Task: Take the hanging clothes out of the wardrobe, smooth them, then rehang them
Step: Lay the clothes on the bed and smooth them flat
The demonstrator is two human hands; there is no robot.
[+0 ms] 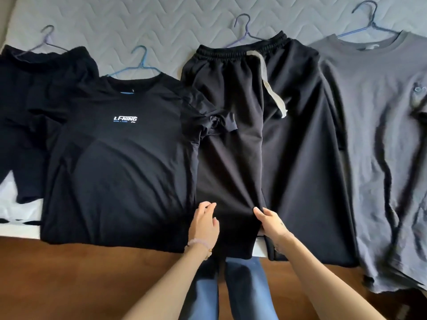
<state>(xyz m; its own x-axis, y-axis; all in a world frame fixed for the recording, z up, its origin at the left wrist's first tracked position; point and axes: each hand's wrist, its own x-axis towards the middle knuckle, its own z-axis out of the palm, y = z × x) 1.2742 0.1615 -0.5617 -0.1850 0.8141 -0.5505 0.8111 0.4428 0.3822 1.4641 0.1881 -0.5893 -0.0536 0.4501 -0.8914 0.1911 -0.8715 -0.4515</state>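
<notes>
Four garments lie side by side on a quilted grey bed (138,21), each on a wire hanger. In the middle are black sweatpants (265,139) with a grey drawstring (270,84). My left hand (204,225) rests flat on the left side of the left pant leg, fingers apart. My right hand (270,224) pinches the fabric at the right side of that same leg, near its hem. A black T-shirt with a white logo (124,158) lies to the left, its sleeve overlapping the pants. Black shorts (27,112) lie far left, and a grey T-shirt (381,146) far right.
The garment hems hang over the bed's near edge above a brown wooden floor (80,285). My legs in blue jeans (245,289) stand against the bed below the pants. A strip of white sheet (13,218) shows at the lower left.
</notes>
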